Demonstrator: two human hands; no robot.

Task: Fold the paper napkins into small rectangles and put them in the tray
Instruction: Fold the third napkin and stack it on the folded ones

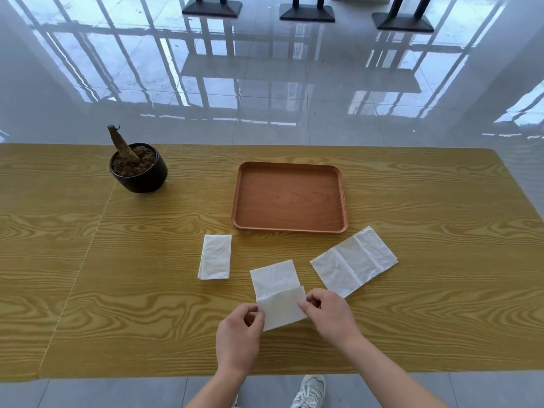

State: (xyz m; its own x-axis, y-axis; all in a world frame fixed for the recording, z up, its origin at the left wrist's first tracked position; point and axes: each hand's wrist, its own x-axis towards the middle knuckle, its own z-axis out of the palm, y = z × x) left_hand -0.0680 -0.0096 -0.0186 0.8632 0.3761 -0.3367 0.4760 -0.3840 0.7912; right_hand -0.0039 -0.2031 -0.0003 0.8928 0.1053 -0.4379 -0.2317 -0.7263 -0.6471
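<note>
Between left hand (238,334) and right hand (329,312), both pinching it, white creased napkin (278,293), near half lifted

Bright daylight, window glare on glossy floor (265,83), soft shadows, sharp focus, wide-angle edge bending

Glossy grey tile floor (265,92) mirrors window bars; dark stand bases (307,12) beyond.

Low in the frame, the left hand (238,340) and right hand (331,315) pinch a half-folded napkin (279,295) below the tray (290,197).
</note>
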